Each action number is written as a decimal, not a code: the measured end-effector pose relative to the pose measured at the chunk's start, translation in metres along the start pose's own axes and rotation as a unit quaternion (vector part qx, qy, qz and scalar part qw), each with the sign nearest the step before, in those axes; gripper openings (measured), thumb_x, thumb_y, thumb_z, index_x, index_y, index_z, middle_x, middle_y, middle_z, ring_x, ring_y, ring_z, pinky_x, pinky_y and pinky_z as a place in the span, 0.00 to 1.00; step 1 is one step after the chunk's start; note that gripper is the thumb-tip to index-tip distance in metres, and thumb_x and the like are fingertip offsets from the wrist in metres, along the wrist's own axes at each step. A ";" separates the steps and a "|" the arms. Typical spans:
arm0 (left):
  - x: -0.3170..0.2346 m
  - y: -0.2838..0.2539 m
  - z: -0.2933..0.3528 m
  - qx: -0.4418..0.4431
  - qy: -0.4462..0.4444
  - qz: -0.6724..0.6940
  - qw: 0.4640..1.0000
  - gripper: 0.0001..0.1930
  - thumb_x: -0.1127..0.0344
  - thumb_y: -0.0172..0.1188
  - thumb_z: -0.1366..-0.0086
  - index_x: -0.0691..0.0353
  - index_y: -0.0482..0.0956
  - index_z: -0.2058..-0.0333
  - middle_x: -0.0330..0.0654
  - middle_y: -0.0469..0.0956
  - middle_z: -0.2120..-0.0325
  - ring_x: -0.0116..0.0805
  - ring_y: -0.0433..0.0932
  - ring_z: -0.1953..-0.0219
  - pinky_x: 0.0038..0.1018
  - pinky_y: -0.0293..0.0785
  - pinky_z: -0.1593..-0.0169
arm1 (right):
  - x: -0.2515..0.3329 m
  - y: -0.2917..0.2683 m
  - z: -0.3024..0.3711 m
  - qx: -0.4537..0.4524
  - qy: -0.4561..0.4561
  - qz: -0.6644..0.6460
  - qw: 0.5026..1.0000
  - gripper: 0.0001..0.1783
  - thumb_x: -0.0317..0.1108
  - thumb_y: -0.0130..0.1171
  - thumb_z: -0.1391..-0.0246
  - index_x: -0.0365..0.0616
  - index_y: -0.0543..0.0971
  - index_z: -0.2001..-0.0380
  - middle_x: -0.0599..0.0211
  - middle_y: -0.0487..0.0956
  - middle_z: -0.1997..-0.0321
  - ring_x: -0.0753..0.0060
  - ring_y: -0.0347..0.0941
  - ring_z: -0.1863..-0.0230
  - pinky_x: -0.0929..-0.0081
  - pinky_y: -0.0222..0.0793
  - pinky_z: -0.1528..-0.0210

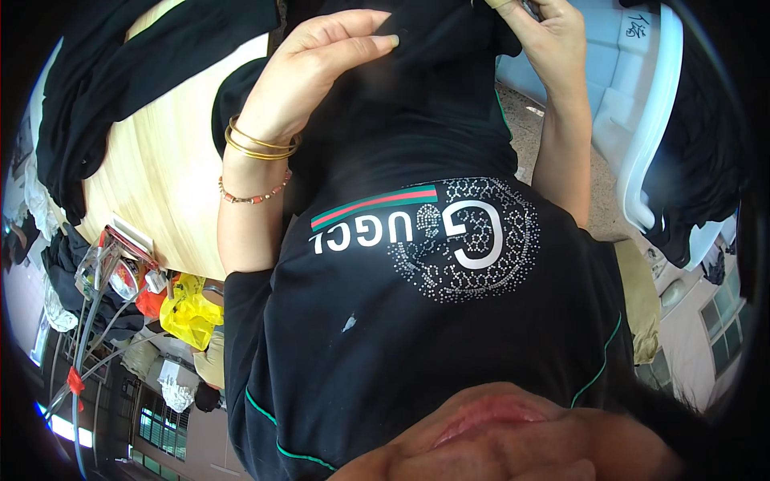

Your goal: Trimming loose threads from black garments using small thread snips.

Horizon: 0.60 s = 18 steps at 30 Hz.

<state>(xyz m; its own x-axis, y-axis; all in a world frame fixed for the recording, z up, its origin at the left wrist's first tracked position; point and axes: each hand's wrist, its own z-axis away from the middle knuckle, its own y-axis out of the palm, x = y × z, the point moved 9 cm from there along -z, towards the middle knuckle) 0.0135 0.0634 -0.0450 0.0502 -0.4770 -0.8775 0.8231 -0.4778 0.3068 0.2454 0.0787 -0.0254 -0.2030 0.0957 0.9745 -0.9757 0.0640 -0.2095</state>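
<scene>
At the top of the head view, a piece of black cloth (pixel 449 36) hangs between my two hands, in front of my black shirt. My left hand (pixel 333 48) has its thumb and fingers closed on the cloth's left part. Gold bangles and a beaded bracelet circle that wrist. On the other side, my right hand (pixel 553 24) pinches the cloth near the upper edge of the picture. Its fingertips are partly cut off there. The cloth's outline is hard to tell against the shirt.
A pale wooden table (pixel 152 180) at the left bears more black cloth (pixel 88 96). A light blue plastic tub (pixel 642 172) stands at the right, with dark cloth (pixel 706 144) beyond its rim. At lower left are a yellow plastic bag (pixel 188 313) and metal rods (pixel 84 353).
</scene>
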 end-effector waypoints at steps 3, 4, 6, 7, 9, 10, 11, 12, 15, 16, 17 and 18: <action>-0.003 0.009 -0.001 0.027 -0.005 0.019 0.999 0.16 0.73 0.55 0.31 0.69 0.77 0.46 0.39 0.83 0.56 0.24 0.78 0.52 0.19 0.68 0.43 | 0.027 0.014 0.006 0.009 -0.049 0.035 0.998 0.06 0.26 0.67 0.45 0.41 0.79 0.66 0.78 0.77 0.68 0.88 0.68 0.69 0.85 0.63 0.66; 0.001 0.006 -0.004 0.024 -0.020 0.057 0.998 0.16 0.72 0.55 0.31 0.68 0.78 0.46 0.39 0.83 0.56 0.22 0.78 0.53 0.18 0.68 0.45 | 0.048 0.018 0.013 0.011 -0.095 0.043 0.994 0.08 0.26 0.67 0.46 0.40 0.79 0.64 0.77 0.77 0.65 0.86 0.68 0.67 0.83 0.64 0.63; 0.004 -0.008 0.007 -0.005 -0.036 0.083 0.996 0.16 0.71 0.55 0.31 0.68 0.78 0.46 0.38 0.83 0.56 0.21 0.78 0.54 0.17 0.68 0.47 | 0.066 0.044 0.023 0.099 -0.132 0.063 0.984 0.14 0.25 0.69 0.50 0.38 0.79 0.58 0.69 0.77 0.61 0.78 0.72 0.63 0.78 0.67 0.58; 0.001 -0.003 0.005 0.000 -0.025 0.067 0.997 0.16 0.70 0.55 0.31 0.68 0.78 0.46 0.37 0.83 0.57 0.20 0.78 0.55 0.16 0.68 0.48 | 0.077 0.047 0.029 0.124 -0.179 0.144 0.965 0.16 0.25 0.70 0.51 0.38 0.80 0.58 0.67 0.77 0.62 0.75 0.73 0.63 0.77 0.68 0.58; -0.002 0.004 0.002 0.005 -0.014 0.049 0.999 0.17 0.70 0.55 0.31 0.68 0.78 0.46 0.37 0.83 0.57 0.19 0.77 0.55 0.16 0.67 0.49 | 0.090 0.053 0.039 0.140 -0.232 0.141 0.952 0.19 0.24 0.71 0.54 0.38 0.81 0.56 0.62 0.77 0.65 0.67 0.75 0.65 0.75 0.70 0.61; -0.004 0.006 0.003 0.001 -0.009 0.046 0.999 0.16 0.69 0.54 0.31 0.68 0.79 0.47 0.36 0.83 0.57 0.18 0.77 0.56 0.15 0.67 0.49 | 0.092 0.055 0.042 0.144 -0.247 0.154 0.946 0.20 0.24 0.71 0.55 0.39 0.81 0.56 0.62 0.77 0.66 0.65 0.75 0.66 0.74 0.70 0.62; -0.005 0.007 0.003 -0.004 -0.004 0.042 0.999 0.16 0.69 0.54 0.30 0.68 0.79 0.47 0.36 0.83 0.58 0.18 0.77 0.57 0.15 0.67 0.50 | 0.094 0.057 0.044 0.135 -0.269 0.191 0.934 0.21 0.25 0.71 0.56 0.39 0.82 0.55 0.60 0.77 0.67 0.62 0.75 0.67 0.72 0.70 0.65; -0.004 0.006 0.005 -0.005 -0.004 0.040 0.999 0.16 0.69 0.54 0.30 0.68 0.79 0.47 0.36 0.83 0.58 0.18 0.77 0.57 0.15 0.67 0.50 | 0.091 0.059 0.044 0.135 -0.270 0.189 0.934 0.21 0.25 0.71 0.56 0.39 0.82 0.55 0.60 0.77 0.67 0.62 0.75 0.67 0.72 0.70 0.65; -0.002 0.007 0.005 -0.006 -0.008 0.026 1.000 0.16 0.68 0.53 0.30 0.67 0.79 0.47 0.35 0.83 0.59 0.17 0.76 0.59 0.15 0.66 0.51 | 0.088 0.058 0.044 0.117 -0.288 0.203 0.929 0.20 0.26 0.72 0.56 0.39 0.82 0.56 0.61 0.77 0.67 0.63 0.75 0.68 0.72 0.70 0.67; -0.004 0.010 0.005 -0.022 -0.005 0.009 1.000 0.16 0.68 0.54 0.30 0.66 0.79 0.47 0.34 0.83 0.59 0.17 0.75 0.59 0.15 0.66 0.52 | 0.088 0.057 0.044 0.112 -0.287 0.212 0.928 0.20 0.27 0.72 0.56 0.39 0.83 0.56 0.61 0.77 0.67 0.63 0.74 0.68 0.72 0.69 0.67; -0.006 0.010 0.004 -0.039 -0.003 -0.009 0.999 0.16 0.68 0.54 0.31 0.66 0.79 0.47 0.34 0.83 0.59 0.16 0.75 0.60 0.15 0.66 0.53 | 0.087 0.057 0.044 0.106 -0.286 0.220 0.927 0.19 0.27 0.72 0.55 0.40 0.83 0.57 0.62 0.78 0.68 0.64 0.74 0.69 0.72 0.69 0.68; -0.006 0.010 0.002 -0.037 -0.002 -0.009 0.999 0.16 0.68 0.54 0.31 0.66 0.79 0.47 0.34 0.83 0.59 0.16 0.75 0.60 0.15 0.66 0.53 | 0.069 0.063 0.036 0.105 -0.285 0.222 0.927 0.19 0.27 0.72 0.55 0.40 0.83 0.57 0.62 0.78 0.68 0.64 0.74 0.69 0.72 0.69 0.68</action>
<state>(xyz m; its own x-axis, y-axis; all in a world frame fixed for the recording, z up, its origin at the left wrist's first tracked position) 0.0201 0.0598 -0.0361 0.0324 -0.4724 -0.8808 0.8633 -0.4309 0.2628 0.1670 0.0537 0.0319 -0.5408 -0.4777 0.6924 -0.7679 -0.0556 -0.6381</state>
